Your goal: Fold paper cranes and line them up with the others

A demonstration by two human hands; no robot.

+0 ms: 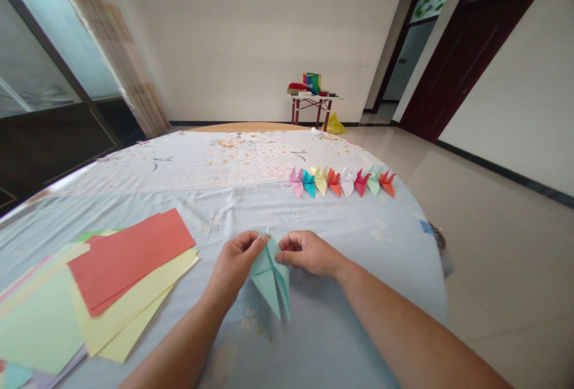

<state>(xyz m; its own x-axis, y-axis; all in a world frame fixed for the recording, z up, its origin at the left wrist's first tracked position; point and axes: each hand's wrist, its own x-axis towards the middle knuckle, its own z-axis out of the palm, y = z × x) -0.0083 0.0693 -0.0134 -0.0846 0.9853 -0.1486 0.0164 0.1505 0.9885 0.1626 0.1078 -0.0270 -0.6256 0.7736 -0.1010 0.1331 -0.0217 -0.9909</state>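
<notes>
A light teal piece of folded origami paper (pixel 268 278) is held up between my two hands, its split points hanging down toward me. My left hand (pixel 237 260) pinches its upper left edge between thumb and fingers. On the other side, my right hand (pixel 307 253) grips the right flap, thumb in front and fingers curled. Beyond them to the right stands a row of several folded paper cranes (pixel 334 182) in pink, blue, yellow, orange, white, red and green. Left of my hands lies a spread of coloured paper sheets (pixel 134 257), red and yellow ones on top.
The round table (pixel 359 329) has a pale blue floral cloth, its curved edge falling away at the right. Near the far wall a small stand (pixel 314 98) carries a colourful bag and other items. A yellow plastic bag (pixel 334 124) rests on the floor beside it.
</notes>
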